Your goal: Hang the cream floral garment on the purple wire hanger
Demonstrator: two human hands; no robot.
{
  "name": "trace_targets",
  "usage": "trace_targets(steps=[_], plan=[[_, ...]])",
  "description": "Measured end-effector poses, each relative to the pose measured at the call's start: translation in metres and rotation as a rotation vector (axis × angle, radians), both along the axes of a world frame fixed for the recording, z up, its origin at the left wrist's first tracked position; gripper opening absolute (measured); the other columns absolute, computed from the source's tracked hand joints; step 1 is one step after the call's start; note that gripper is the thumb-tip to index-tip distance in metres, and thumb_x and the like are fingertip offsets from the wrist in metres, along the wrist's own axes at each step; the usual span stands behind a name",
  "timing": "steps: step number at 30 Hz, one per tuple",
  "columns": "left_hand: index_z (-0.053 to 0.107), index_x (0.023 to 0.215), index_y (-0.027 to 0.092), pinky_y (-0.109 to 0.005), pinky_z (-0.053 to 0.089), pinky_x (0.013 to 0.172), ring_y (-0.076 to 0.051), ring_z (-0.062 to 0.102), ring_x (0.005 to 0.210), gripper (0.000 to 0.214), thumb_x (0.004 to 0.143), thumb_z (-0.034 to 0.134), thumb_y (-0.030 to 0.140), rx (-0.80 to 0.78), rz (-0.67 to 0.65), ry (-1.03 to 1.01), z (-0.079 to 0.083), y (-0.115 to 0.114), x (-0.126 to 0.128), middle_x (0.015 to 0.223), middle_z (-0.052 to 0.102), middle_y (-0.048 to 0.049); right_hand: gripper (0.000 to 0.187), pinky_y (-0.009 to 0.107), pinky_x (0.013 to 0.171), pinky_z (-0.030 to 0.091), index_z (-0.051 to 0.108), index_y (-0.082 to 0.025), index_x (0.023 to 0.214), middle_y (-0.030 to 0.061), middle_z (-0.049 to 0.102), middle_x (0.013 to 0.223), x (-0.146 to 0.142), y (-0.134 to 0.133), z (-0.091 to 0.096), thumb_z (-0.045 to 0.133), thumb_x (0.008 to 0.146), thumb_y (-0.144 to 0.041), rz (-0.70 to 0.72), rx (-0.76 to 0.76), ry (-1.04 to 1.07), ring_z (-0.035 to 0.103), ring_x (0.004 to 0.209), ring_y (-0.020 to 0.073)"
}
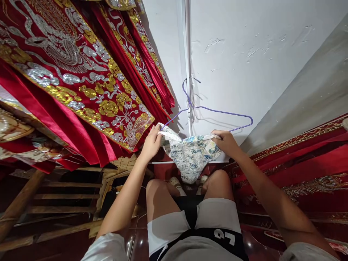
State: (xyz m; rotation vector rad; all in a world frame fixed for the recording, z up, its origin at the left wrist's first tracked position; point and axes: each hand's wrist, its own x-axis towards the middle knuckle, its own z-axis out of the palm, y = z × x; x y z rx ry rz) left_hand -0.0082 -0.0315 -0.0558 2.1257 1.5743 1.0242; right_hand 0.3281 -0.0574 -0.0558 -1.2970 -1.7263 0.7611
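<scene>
A thin garment (190, 156) with a white, blue and yellow print stretches between my two hands in front of my knees. My left hand (151, 142) pinches its left upper edge, thumb on top. At the other side, my right hand (226, 142) grips the right upper edge. A purple hanger (223, 112) hangs upright against the wall just above the garment. Its left arm reaches down to the cloth beside my left hand, while its right end sticks out bare above my right hand. Folds hide the hanger's lower bar.
Red embroidered costumes (108, 83) with gold and silver sequins hang close on the left. More red beaded fabric (299, 174) is on the right. A white wall (266, 54) with a vertical pipe (187, 36) stands ahead. Bamboo furniture (65, 195) occupies the lower left.
</scene>
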Motion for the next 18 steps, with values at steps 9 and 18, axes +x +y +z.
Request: trace_targets(steps=[9,18], plan=[[0.071,0.12,0.016,-0.033,0.053,0.086,-0.024,0.069,0.097,0.042,0.087,0.069,0.041,-0.019,-0.225,-0.386,0.031,0.006,-0.006,0.111,0.076,-0.0104,0.042,0.029,0.054,0.033,0.064,-0.023,0.112,-0.0036,0.056,0.065,-0.002,-0.013,0.004,0.058,0.071,-0.021,-0.189,0.088,0.075,0.045,0.056,0.0153],[0.079,0.084,0.014,-0.026,0.049,0.059,-0.019,0.067,0.063,0.032,0.064,0.087,0.038,-0.38,-0.253,-0.754,0.055,0.005,-0.01,0.072,0.075,-0.0058,0.037,0.028,0.054,0.04,0.075,-0.017,0.095,-0.0018,0.057,0.062,0.066,0.027,0.032,0.066,0.06,-0.017,-0.361,0.11,0.079,0.049,0.058,0.0152]])
